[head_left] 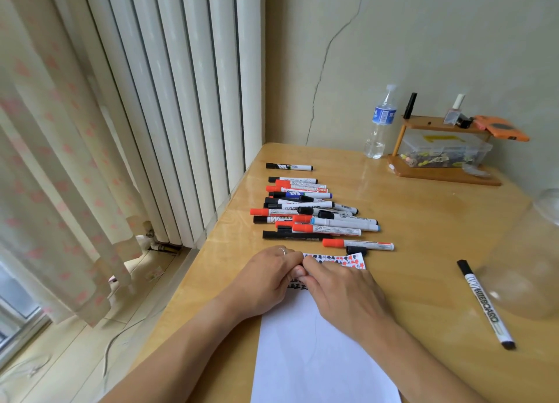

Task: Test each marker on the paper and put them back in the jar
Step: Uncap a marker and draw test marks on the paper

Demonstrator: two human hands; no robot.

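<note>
My left hand (pixel 269 277) and my right hand (pixel 344 293) meet, fingers curled, over the top of the white paper (pixel 305 357). Whatever is between the fingertips is hidden. Red and black test marks (pixel 338 260) run along the paper's top edge. Beyond the paper lies a pile of several whiteboard markers (pixel 314 212) with red, black and blue caps. A red-capped marker (pixel 358 244) and a small black cap-like piece (pixel 357 250) lie nearest the paper. One black marker (pixel 485 304) lies alone at the right, beside the clear jar (pixel 526 281).
A single black marker (pixel 289 167) lies apart at the far left of the wooden table (pixel 423 221). A water bottle (pixel 381 124) and a small wooden shelf (pixel 441 148) holding a plastic box stand at the back. Radiator and curtain flank the left edge.
</note>
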